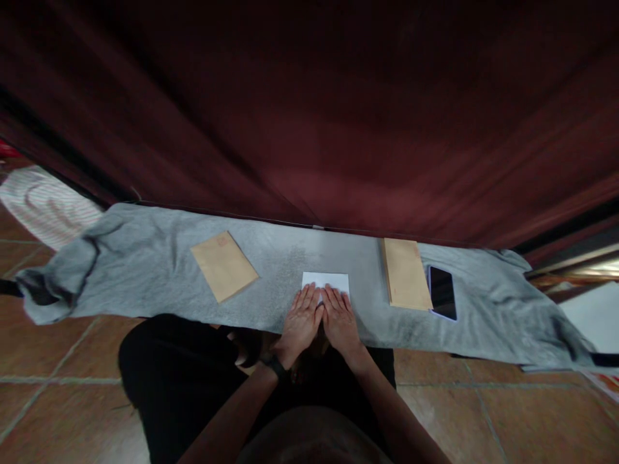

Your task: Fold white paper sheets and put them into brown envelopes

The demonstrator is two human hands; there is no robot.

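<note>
A sheet of white paper [325,278] lies on the grey cloth in front of me, its near part covered by my hands. My left hand [302,317] rests flat on it with the fingers stretched forward. Beside it my right hand [339,317] also lies flat on the paper, and the two thumbs meet in the middle. Neither hand grips anything. Off to the left is a brown envelope [225,265], set at an angle. On the right sits a stack of brown envelopes [407,274].
A smartphone [442,293] with a dark screen lies just right of the stack. The grey cloth [159,270] covers a long narrow surface, with bunched ends. A dark red curtain [309,129] hangs along its far edge. Below is a tiled floor [72,367].
</note>
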